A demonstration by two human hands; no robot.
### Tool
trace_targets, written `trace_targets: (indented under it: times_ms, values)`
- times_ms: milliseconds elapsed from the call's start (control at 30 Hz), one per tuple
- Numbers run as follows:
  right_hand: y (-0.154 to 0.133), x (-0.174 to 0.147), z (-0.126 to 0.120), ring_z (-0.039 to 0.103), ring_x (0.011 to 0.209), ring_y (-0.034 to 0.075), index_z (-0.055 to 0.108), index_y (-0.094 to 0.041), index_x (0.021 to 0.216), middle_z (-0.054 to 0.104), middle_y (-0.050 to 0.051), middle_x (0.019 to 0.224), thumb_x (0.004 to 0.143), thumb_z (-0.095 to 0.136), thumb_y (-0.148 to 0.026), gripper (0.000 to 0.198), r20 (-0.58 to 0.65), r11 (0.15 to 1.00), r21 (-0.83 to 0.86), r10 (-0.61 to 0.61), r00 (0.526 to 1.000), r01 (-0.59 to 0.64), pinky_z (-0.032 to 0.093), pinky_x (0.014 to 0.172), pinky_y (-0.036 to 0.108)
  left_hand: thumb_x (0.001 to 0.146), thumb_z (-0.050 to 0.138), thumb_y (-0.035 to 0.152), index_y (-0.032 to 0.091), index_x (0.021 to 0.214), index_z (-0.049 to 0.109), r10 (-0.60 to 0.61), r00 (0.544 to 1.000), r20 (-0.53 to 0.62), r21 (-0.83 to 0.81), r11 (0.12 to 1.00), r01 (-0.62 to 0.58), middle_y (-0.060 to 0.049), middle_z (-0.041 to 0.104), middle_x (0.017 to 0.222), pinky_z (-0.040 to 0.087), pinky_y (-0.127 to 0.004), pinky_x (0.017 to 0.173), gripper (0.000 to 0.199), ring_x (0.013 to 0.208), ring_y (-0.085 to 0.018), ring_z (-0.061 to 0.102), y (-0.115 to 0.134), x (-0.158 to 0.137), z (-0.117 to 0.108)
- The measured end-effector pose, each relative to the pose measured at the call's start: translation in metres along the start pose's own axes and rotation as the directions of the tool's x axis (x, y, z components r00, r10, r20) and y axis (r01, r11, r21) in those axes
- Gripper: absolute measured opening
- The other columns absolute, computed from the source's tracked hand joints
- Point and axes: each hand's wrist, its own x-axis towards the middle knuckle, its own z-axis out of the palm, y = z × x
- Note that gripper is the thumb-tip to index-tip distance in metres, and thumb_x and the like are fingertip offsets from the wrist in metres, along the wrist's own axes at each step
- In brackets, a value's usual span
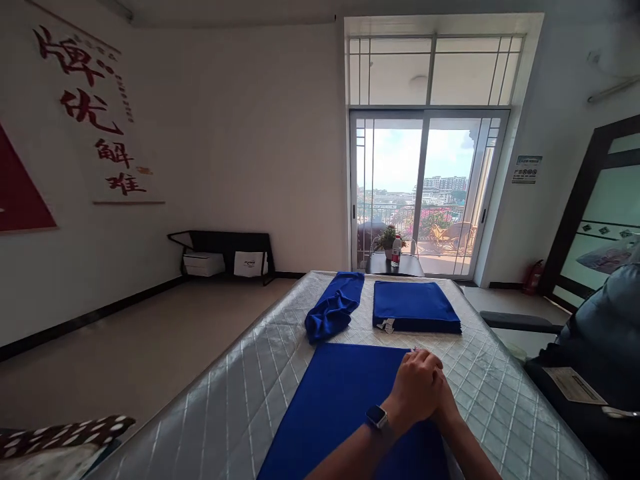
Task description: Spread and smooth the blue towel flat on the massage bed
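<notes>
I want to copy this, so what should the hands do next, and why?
Perhaps the hands should come apart, so they could grip the flat blue cloth: they are clasped together over it, and it lies smooth, while the folded blue stack sits farther off.

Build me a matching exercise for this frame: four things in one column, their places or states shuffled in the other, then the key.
Things
1. flat blue cloth
2. neat blue stack
3. bunched blue cloth
4. both hands

Places or states
A. clasped together
B. to the left of the neat stack
C. partly hidden behind the watch-wearing forearm
D. white tag showing at its near left corner

Right pairs: 1-C, 2-D, 3-B, 4-A
</notes>
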Motion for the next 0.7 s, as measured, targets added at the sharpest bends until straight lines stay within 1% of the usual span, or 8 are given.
trace_targets:
  times_ms: [67,167,233,333,400,467,567,700]
  values:
    - [0.004,-0.005,0.006,0.047,0.134,0.027,0.055,-0.016,0.139,0.053,0.011,0.144,0.087,0.045,-0.023,0.053,0.117,0.999,-0.048,-0.003,0.993,0.008,0.035,0.115,0.043,0.087,0.045,0.017,0.021,0.104,0.067,-0.061,0.997,0.037,0.026,0.998,0.06,-0.007,0.069,0.109,0.044,-0.038,0.099,0.027,0.104,-0.022,0.06,-0.014,0.011,0.018]
    - [0.004,-0.008,0.007,0.042,0.138,0.028,0.05,-0.014,0.143,0.048,0.013,0.147,0.087,0.044,-0.02,0.056,0.272,0.992,-0.129,0.035,0.962,0.0,0.027,0.118,0.046,0.094,0.039,0.024,0.02,0.115,0.066,-0.141,0.987,0.074,-0.003,0.99,0.142,-0.008,0.067,0.123,0.041,-0.036,0.107,0.034,0.117,-0.021,0.057,-0.036,0.014,0.044]
    - [0.001,-0.008,0.005,0.036,0.142,0.028,0.046,-0.012,0.145,0.044,0.014,0.15,0.088,0.043,-0.022,0.058,0.322,0.988,-0.156,0.065,0.944,-0.015,0.021,0.12,0.046,0.097,0.035,0.028,0.017,0.122,0.064,-0.187,0.979,0.084,-0.017,0.982,0.189,-0.01,0.063,0.132,0.038,-0.036,0.111,0.04,0.126,-0.021,0.053,-0.049,0.011,0.056]
    - [-0.004,-0.005,0.0,0.029,0.145,0.026,0.04,-0.008,0.148,0.036,0.015,0.154,0.09,0.039,-0.024,0.06,0.357,0.983,-0.18,0.108,0.928,-0.045,0.018,0.121,0.043,0.101,0.027,0.034,0.012,0.133,0.057,-0.233,0.969,0.086,0.004,0.972,0.233,-0.013,0.055,0.144,0.034,-0.037,0.116,0.049,0.137,-0.021,0.045,-0.064,0.007,0.063]
    - [-0.004,-0.001,-0.004,0.028,0.146,0.024,0.035,-0.008,0.15,0.032,0.014,0.157,0.09,0.037,-0.022,0.062,0.375,0.979,-0.187,0.144,0.916,-0.077,0.019,0.12,0.04,0.102,0.024,0.038,0.011,0.139,0.051,-0.227,0.969,0.098,0.073,0.973,0.22,-0.015,0.051,0.148,0.032,-0.04,0.117,0.053,0.14,-0.022,0.041,-0.072,0.008,0.063]
    - [-0.001,0.003,-0.008,0.029,0.145,0.021,0.032,-0.009,0.151,0.03,0.011,0.158,0.092,0.032,-0.022,0.061,0.378,0.979,-0.171,0.173,0.909,-0.115,0.023,0.119,0.037,0.103,0.021,0.04,0.01,0.14,0.05,-0.204,0.972,0.115,0.163,0.969,0.184,-0.016,0.05,0.148,0.031,-0.042,0.118,0.055,0.141,-0.023,0.04,-0.08,0.009,0.063]
    - [0.006,0.007,-0.01,0.03,0.144,0.016,0.032,-0.013,0.152,0.031,0.007,0.158,0.095,0.025,-0.022,0.058,0.351,0.984,-0.131,0.158,0.923,-0.119,0.027,0.117,0.033,0.104,0.019,0.04,0.009,0.139,0.05,-0.165,0.979,0.123,0.266,0.955,0.128,-0.019,0.051,0.146,0.031,-0.046,0.118,0.056,0.141,-0.025,0.04,-0.09,0.007,0.066]
    - [0.008,0.006,-0.01,0.03,0.144,0.017,0.034,-0.015,0.151,0.032,0.006,0.158,0.094,0.029,-0.021,0.058,0.315,0.986,-0.13,0.137,0.939,-0.1,0.029,0.116,0.033,0.104,0.02,0.038,0.011,0.144,0.044,-0.057,0.989,0.133,0.391,0.92,0.001,-0.02,0.048,0.148,0.034,-0.052,0.115,0.053,0.142,-0.027,0.038,-0.099,0.001,0.074]
